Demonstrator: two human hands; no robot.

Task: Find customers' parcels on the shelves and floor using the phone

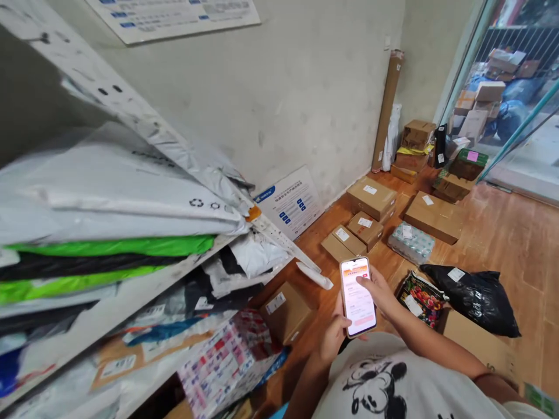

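Note:
A smartphone (357, 297) with a lit pink and white screen is held upright in front of my chest. My left hand (332, 336) grips its lower left edge from below. My right hand (381, 289) wraps the phone's right side, thumb resting on the screen. Both hands hover above the wooden floor, close to a cardboard box (286, 311) at the foot of the shelf.
A metal shelf (122, 291) on my left is stacked with grey, green and black mailer bags. Several cardboard parcels (371, 198) lie on the wooden floor by the wall, with a black plastic bag (476, 297), a floral packet (421, 298) and a glass door at right.

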